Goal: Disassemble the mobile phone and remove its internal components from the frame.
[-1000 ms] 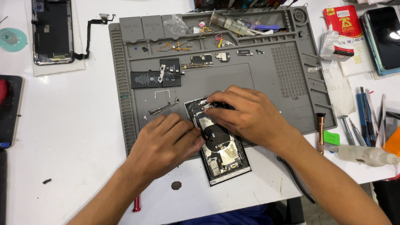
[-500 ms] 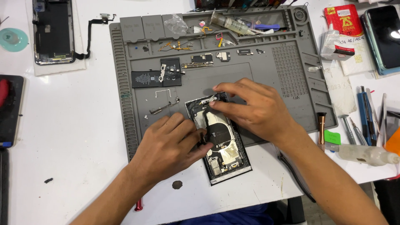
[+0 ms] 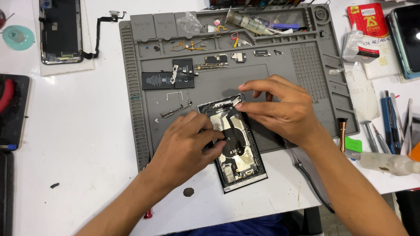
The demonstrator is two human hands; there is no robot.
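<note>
An opened phone housing (image 3: 238,161) lies tilted on the front edge of a grey repair mat (image 3: 135,109), its metal inside and a round black coil showing. My left hand (image 3: 186,146) rests on the housing's left side, fingertips pressed on the coil. My right hand (image 3: 280,107) hovers at the housing's top right corner, thumb and forefinger pinched close together there; whether they grip a small part cannot be seen.
On the mat lie a black battery (image 3: 168,78), small boards, flex cables, brackets and a syringe (image 3: 245,21). A phone screen (image 3: 60,30) lies at top left. Tools, a copper-tipped driver (image 3: 342,133), bottles and another phone (image 3: 404,39) crowd the right side.
My right hand has lifted off the top of the housing and drawn slightly right. My left hand stays on the housing, its fingers now over the coil.
</note>
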